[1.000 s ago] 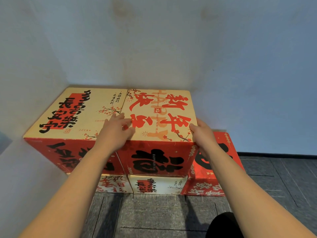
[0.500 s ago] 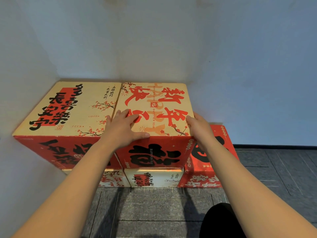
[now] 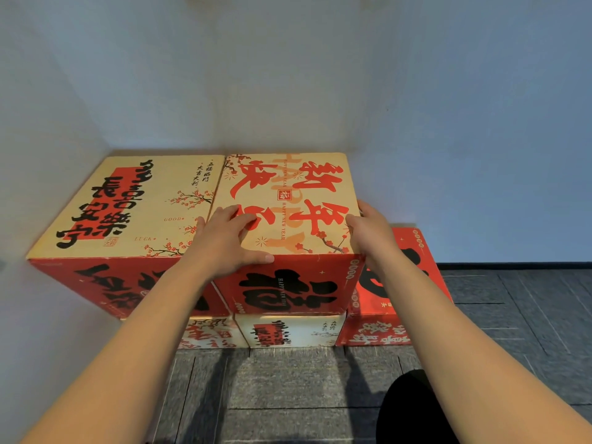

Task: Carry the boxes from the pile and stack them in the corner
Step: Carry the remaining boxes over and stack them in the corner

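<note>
**Two hands on the top box in the corner**

The top box (image 3: 288, 203) is yellow on top with big red writing. It sits on the stack in the corner, touching the wall (image 3: 288, 75) at the back. Right beside it on the left is another yellow box (image 3: 128, 206), and their sides touch. The left hand (image 3: 224, 241) lies flat on the lid with fingers spread and the thumb along the front edge. The right hand (image 3: 371, 232) grips the right edge, thumb on top and fingers down the side. More boxes (image 3: 288, 331) sit under these two. A lower red box (image 3: 403, 283) stands just to the right, on the grey floor (image 3: 288, 395).
</note>
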`<action>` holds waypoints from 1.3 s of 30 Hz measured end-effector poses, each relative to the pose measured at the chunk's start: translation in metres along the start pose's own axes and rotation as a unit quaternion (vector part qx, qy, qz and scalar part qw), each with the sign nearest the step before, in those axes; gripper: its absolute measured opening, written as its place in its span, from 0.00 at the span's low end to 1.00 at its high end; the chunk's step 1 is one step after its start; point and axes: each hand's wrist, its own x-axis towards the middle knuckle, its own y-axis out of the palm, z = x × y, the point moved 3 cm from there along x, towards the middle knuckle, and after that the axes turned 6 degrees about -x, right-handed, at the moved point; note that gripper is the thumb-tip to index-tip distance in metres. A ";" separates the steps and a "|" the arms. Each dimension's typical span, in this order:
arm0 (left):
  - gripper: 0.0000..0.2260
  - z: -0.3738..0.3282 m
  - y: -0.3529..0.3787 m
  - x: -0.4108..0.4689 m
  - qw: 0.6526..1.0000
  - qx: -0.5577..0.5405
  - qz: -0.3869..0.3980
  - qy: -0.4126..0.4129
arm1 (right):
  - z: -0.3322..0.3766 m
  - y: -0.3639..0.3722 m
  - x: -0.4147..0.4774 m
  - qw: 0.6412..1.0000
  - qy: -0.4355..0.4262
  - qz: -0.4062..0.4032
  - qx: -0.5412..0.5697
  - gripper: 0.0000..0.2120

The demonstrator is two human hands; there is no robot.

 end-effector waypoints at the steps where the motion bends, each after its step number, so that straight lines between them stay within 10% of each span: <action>1: 0.44 -0.001 0.001 0.000 1.000 0.002 -0.003 0.000 | 0.001 0.000 -0.001 1.000 0.001 0.000 -0.003 0.12; 17: 0.35 -0.020 -0.007 0.006 0.999 -0.003 0.008 -0.034 | 0.013 -0.006 -0.017 0.997 -0.035 0.008 -0.076 0.13; 22: 0.22 -0.063 -0.041 -0.009 0.989 -0.143 -0.029 -0.039 | 0.054 -0.033 -0.051 0.995 -0.012 -0.009 -0.096 0.32; 32: 0.08 -0.221 -0.278 -0.089 0.932 -0.357 -0.021 -0.054 | 0.282 -0.157 -0.175 0.998 -0.024 -0.050 -0.016 0.25; 39: 0.09 -0.323 -0.448 -0.162 0.812 -0.578 -0.015 -0.077 | 0.432 -0.262 -0.294 0.984 -0.037 -0.130 0.115 0.18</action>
